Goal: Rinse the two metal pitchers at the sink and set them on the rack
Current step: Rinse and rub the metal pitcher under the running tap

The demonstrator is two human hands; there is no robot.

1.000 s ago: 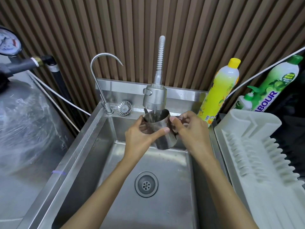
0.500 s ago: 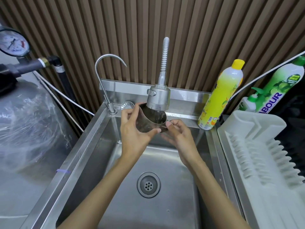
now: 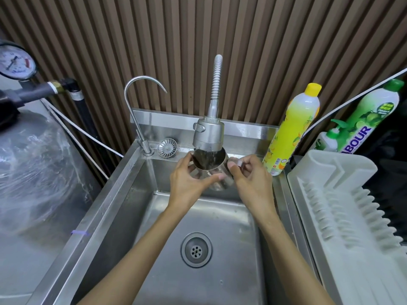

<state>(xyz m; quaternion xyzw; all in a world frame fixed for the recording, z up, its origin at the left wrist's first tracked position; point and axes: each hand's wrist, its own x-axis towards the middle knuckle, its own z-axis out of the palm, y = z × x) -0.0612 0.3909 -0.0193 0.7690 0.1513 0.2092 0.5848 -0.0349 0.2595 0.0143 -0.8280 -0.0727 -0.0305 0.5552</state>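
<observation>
The pitcher (image 3: 207, 164) is mostly out of sight. The left hand (image 3: 187, 181) wraps its near wall, the spray head (image 3: 208, 134) sits over the back of its mouth, and the low part between the thumbs is a blur. The right hand (image 3: 251, 179) pinches at its right side, fingers covering the handle. Water level inside, can't tell. Both forearms run off the bottom edge, and so does the sink's (image 3: 123, 194) near wall. The white rack (image 3: 343, 194) is cut at right and bottom. The gauge (image 3: 16, 62) is clipped at left, its print too small to read. The green bottle's (image 3: 374, 115) label is partly hidden behind the pump bottle (image 3: 328, 139), only "BOUR" showing.
</observation>
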